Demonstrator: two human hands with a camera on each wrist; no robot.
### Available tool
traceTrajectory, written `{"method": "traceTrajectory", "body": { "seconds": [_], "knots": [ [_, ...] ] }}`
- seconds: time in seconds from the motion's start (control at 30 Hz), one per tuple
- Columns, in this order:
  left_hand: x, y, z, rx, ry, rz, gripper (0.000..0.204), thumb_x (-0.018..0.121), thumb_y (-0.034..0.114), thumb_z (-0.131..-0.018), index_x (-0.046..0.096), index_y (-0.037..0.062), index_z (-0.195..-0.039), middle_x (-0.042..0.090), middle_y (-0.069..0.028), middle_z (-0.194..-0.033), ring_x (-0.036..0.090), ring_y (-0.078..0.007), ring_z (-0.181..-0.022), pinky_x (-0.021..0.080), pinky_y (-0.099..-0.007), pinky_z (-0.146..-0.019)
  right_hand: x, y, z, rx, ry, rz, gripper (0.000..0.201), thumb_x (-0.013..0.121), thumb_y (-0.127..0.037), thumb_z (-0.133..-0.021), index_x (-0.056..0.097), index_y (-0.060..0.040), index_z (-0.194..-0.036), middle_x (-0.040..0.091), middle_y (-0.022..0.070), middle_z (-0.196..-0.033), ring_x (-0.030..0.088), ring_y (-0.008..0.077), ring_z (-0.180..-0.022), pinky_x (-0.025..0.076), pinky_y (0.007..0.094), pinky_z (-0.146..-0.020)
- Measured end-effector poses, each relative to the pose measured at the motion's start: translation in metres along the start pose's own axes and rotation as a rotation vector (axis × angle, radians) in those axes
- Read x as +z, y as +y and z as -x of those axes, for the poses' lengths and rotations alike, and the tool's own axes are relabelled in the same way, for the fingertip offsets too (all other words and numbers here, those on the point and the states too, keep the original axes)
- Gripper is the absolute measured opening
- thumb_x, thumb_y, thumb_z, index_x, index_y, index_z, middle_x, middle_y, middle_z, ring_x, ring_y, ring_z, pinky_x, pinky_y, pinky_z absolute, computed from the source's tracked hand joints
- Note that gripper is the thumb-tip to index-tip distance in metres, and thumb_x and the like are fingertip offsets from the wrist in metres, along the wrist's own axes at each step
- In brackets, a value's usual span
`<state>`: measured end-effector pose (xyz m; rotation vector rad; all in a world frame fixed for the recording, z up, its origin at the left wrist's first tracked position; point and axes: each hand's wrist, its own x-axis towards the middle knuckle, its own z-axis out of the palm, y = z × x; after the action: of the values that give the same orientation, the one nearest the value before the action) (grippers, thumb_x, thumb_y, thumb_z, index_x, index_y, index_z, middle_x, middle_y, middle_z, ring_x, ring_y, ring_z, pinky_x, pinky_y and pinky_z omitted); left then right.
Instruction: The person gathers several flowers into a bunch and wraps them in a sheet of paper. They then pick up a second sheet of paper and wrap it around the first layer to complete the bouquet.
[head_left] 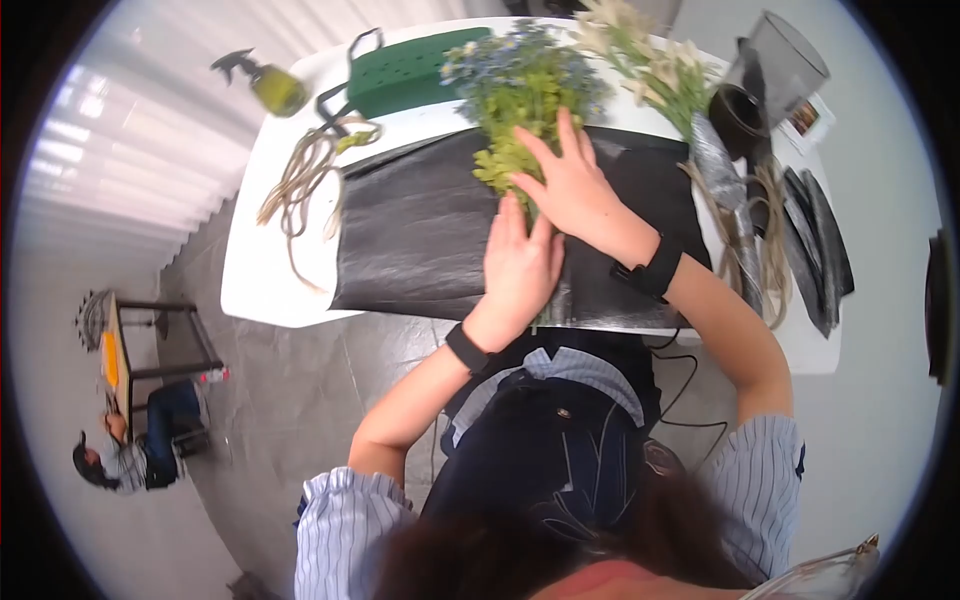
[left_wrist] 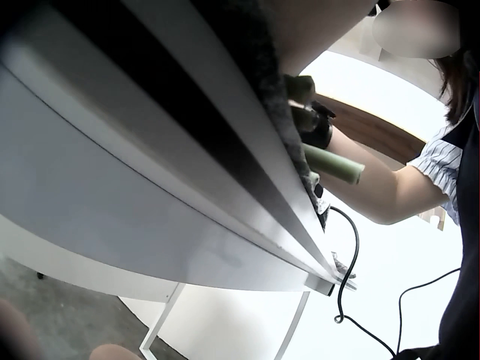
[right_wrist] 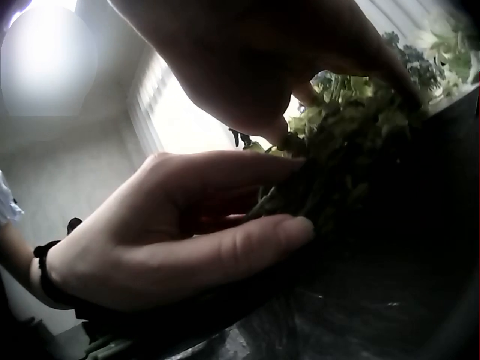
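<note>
A bunch of blue flowers with leafy green stems [head_left: 530,100] lies across a black sheet [head_left: 410,230]. My left hand [head_left: 520,268] is around its lower stems; in the right wrist view, the left hand [right_wrist: 165,232] has its thumb and fingers on either side of them. Above it, my right hand [head_left: 588,200] rests spread over the leaves, touching them. The right hand [right_wrist: 255,67] partly hides the leaves [right_wrist: 352,135] in the right wrist view. Cut stem ends [left_wrist: 335,163] stick out past the table edge in the left wrist view.
Behind are a green basket [head_left: 410,72], a spray bottle [head_left: 275,90] and white lilies [head_left: 665,75]. Cord [head_left: 300,180] lies left. At right stand a dark pot [head_left: 738,120] and a clear container [head_left: 785,65], beside black rolls [head_left: 815,240]. Someone sits at a far-left table [head_left: 160,440].
</note>
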<state>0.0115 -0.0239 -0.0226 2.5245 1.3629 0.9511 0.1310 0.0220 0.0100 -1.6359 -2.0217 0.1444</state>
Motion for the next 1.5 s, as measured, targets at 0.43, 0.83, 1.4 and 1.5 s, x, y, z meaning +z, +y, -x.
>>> {"method": "traceTrajectory", "body": {
  "seconds": [0.43,0.83,1.4,1.5],
  "knots": [
    [-0.108,-0.226,-0.060,-0.115,-0.302,-0.266,0.070,0.069,0.017,-0.068,0.036,0.0045,-0.128,0.040,-0.0224,-0.127,0.042,-0.0351,-0.114,0.036,-0.0381,-0.095,0.034,0.000,0.002,0.160,-0.180,0.042,0.063,0.041,-0.039,-0.090,0.015,-0.0095,-0.139,0.009,0.0363,-0.136,0.021,0.0559,-0.121,0.031,0.0491,-0.098],
    [-0.150,-0.181,-0.091,-0.243,-0.433,0.266,0.018,0.059,0.017,-0.082,0.057,-0.0002,-0.081,0.048,0.0020,-0.062,0.041,-0.0052,-0.057,0.034,-0.0228,-0.051,0.033,0.001,0.005,0.122,-0.135,0.021,0.072,0.045,-0.047,-0.085,0.019,-0.0053,-0.138,0.010,0.0367,-0.136,0.021,0.0559,-0.120,0.023,0.0527,-0.100],
    [-0.119,-0.020,-0.147,-0.303,-1.082,0.373,0.035,0.049,0.024,-0.088,0.054,-0.0076,-0.100,0.049,-0.0038,-0.077,0.055,-0.0106,-0.075,0.055,-0.0287,-0.060,0.028,-0.001,0.004,0.115,-0.124,0.147,0.071,0.052,-0.045,-0.081,0.029,-0.0066,-0.136,0.022,0.0337,-0.132,0.039,0.0387,-0.107,0.033,0.0447,-0.089],
    [-0.144,-0.045,-0.156,-0.352,-1.107,0.250,0.043,0.050,0.030,-0.088,0.051,-0.0071,-0.109,0.048,-0.0064,-0.093,0.051,-0.0112,-0.082,0.056,-0.0303,-0.064,0.031,0.001,0.005,0.087,-0.072,0.167,0.070,0.052,-0.045,-0.081,0.027,-0.0087,-0.136,0.025,0.0324,-0.131,0.042,0.0388,-0.102,0.038,0.0450,-0.084]
  ]
}}
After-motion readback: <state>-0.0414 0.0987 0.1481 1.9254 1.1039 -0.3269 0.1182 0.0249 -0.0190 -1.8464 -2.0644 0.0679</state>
